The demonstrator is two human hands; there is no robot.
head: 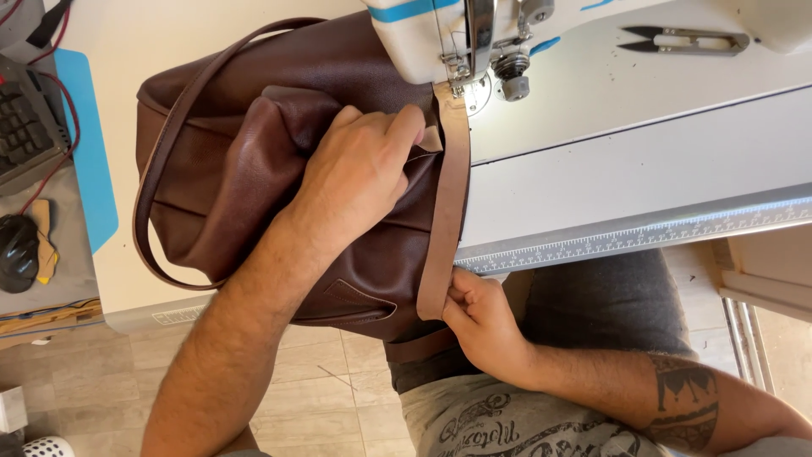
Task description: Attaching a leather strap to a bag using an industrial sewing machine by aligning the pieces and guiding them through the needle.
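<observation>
The right hand (480, 317) pinches the near end of the strap (447, 211) between thumb and fingers; the strap's long axis runs straight away from those fingers to the sewing machine foot (461, 85). The left hand (359, 173), nearer the foot, presses curled fingers on the brown leather bag (237, 161) just beside the strap.

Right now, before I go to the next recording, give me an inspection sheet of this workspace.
Surface: white sewing table with a ruler strip along its front edge.
Job's things: brown leather bag on the table; its tan strap runs under the sewing machine head.
Clutter: thread snips on the machine bed.
Hands: left hand presses the bag beside the needle; right hand pinches the strap's lower end.
Cables: red cable by a keyboard, left.
Surroundings: black mouse, blue mat, tiled floor.
</observation>
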